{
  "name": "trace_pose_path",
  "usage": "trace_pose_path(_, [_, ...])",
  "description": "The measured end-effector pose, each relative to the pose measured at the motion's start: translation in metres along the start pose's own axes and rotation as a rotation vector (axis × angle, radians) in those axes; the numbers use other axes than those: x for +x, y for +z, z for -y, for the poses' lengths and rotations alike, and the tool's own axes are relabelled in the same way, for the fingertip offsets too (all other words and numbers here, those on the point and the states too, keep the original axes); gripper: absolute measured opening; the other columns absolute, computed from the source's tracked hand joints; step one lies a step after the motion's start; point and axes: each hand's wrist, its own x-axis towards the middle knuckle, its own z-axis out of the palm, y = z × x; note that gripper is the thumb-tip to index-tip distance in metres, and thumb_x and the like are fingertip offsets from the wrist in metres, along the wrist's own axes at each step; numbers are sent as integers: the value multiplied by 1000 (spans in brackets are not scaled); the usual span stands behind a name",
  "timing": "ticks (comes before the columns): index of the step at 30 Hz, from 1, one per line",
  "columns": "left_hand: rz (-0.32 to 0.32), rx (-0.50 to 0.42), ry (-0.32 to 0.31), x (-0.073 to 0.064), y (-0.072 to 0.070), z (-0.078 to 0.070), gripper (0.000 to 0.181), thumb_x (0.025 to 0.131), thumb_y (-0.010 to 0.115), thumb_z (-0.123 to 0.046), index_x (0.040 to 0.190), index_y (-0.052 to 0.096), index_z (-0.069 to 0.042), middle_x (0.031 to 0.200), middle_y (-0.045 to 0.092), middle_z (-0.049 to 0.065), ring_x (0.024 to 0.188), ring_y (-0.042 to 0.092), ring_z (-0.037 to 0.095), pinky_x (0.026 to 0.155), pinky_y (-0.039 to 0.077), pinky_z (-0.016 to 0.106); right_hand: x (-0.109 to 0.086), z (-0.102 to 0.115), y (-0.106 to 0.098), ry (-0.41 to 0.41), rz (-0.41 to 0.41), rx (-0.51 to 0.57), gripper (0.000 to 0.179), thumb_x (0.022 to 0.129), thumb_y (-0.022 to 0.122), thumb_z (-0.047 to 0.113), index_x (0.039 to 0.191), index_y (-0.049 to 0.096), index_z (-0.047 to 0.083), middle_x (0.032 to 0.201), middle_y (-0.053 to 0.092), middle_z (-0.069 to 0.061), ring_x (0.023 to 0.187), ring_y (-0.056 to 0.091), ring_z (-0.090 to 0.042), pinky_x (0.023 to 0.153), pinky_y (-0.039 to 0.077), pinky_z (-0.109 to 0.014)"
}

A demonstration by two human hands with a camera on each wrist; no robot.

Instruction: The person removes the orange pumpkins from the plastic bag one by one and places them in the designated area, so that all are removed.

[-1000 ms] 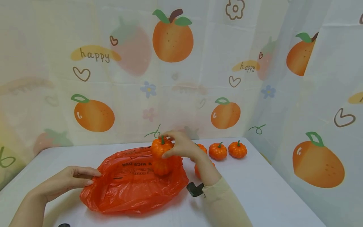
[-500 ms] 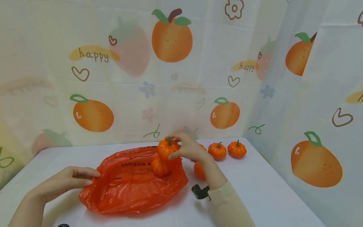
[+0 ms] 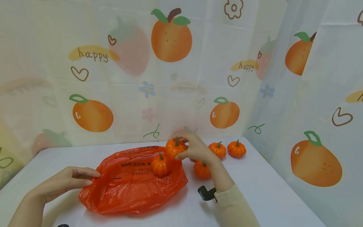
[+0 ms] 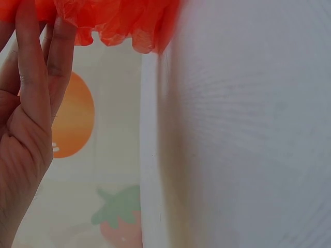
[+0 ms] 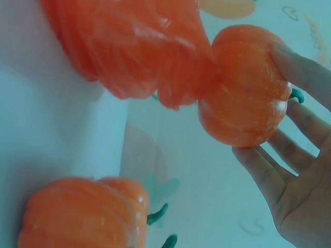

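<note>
The open red plastic bag (image 3: pixel 130 195) lies on the table with its mouth facing up, black print showing inside. Its left rim is pinched between thumb and fingers of my left hand (image 3: pixel 66 183); crumpled bag film (image 4: pixel 116 20) meets those fingers in the left wrist view. One small orange pumpkin (image 3: pixel 160 166) with a green stem sits inside the bag, at the right. My right hand (image 3: pixel 195 149) grips another pumpkin (image 5: pixel 248 85) at the bag's back right rim. In the right wrist view that pumpkin touches the bag's film, with thumb and fingers around it.
Right of the bag, a pumpkin (image 3: pixel 202 171) stands near my right wrist. Farther back are two more pumpkins, one in the middle (image 3: pixel 217 151) and one at the right (image 3: pixel 237 149); another is mostly hidden behind my hand. A patterned curtain (image 3: pixel 181 78) closes off the back.
My right hand has moved right with its pumpkin, from above the one in the bag to the right rim. That pumpkin in the bag is now uncovered. My left hand stays put.
</note>
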Motion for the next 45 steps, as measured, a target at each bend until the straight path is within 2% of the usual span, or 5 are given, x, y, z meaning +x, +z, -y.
trace_pose_path(5, [4,-5,17,0,0,1,35,102,49,-11,133,58,2,124,68,-18,112,60,-5,88,51,17,-8,-6,-6,95,-25,-19,62,70,87,19,126,63,31,133,59,8,128,54,-25,93,55,-44])
trace_pose_path(8, [2,-6,18,0,0,1,35,101,49,-10,133,58,2,124,68,-18,112,60,-5,88,50,16,-12,-9,-10,120,-37,-36,64,70,87,19,128,62,28,135,59,6,128,55,-25,99,52,-48])
trace_pose_path(27, [-6,17,30,0,0,0,35,101,50,-11,133,58,2,123,68,-18,112,60,-6,88,50,16,-42,-34,-45,153,-93,-119,62,73,86,22,130,62,24,138,59,-1,123,58,-29,98,52,-52])
trace_pose_path(35, [-25,42,-13,-4,1,-1,37,101,52,-14,134,58,1,124,68,-19,112,59,-9,88,48,14,-54,-50,-58,222,-102,-106,63,72,86,21,130,62,25,140,57,-2,129,53,-33,86,59,-41])
trace_pose_path(45, [-17,38,22,-1,-2,-1,36,101,51,-12,134,58,1,124,68,-19,112,60,-7,87,49,15,-71,-68,-82,236,-144,-198,62,69,86,22,127,64,19,134,61,-7,121,58,-34,92,55,-47])
